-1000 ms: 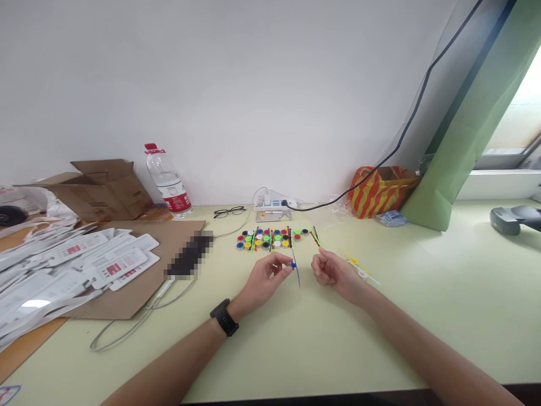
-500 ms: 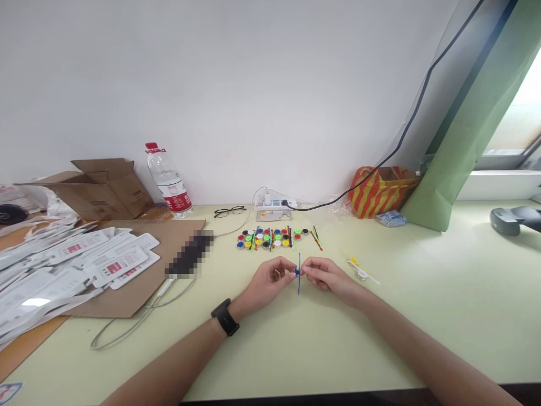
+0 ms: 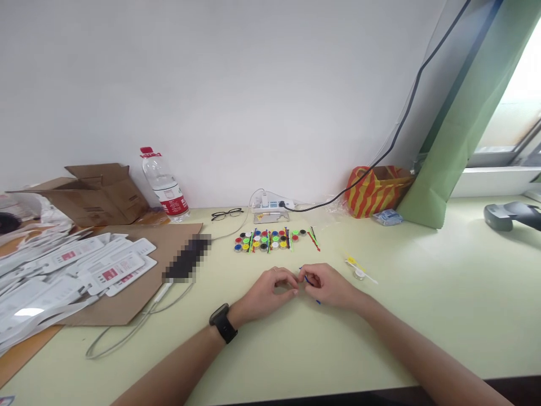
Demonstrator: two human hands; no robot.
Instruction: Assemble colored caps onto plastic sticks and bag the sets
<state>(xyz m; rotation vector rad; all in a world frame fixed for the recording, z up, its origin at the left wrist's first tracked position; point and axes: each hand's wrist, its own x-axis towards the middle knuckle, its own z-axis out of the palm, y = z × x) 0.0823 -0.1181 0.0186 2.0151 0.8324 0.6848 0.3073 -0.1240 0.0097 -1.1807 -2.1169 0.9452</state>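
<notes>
As I look down through the head camera, both hands sit close together over the pale green table (image 3: 262,366), in front of the rows of coloured discs (image 3: 275,239). My right hand (image 3: 332,286) has its fingers curled in and pinched on a thin blue stick (image 3: 309,281), which slants through the grip with one end poking out below the hand. My left hand (image 3: 267,293) is half curled, thumb and fingers bowed around a gap with their tips near each other; whether they have hold of something small, I can't tell. Its fingertips are just beside the right hand's. Beyond the right hand I see a few red and green sticks (image 3: 313,241) lying at a slant, to the right of the discs. Farther right on the table lie a yellow piece (image 3: 352,261), a white disc (image 3: 359,274) and a white stick (image 3: 369,276), near one another.
</notes>
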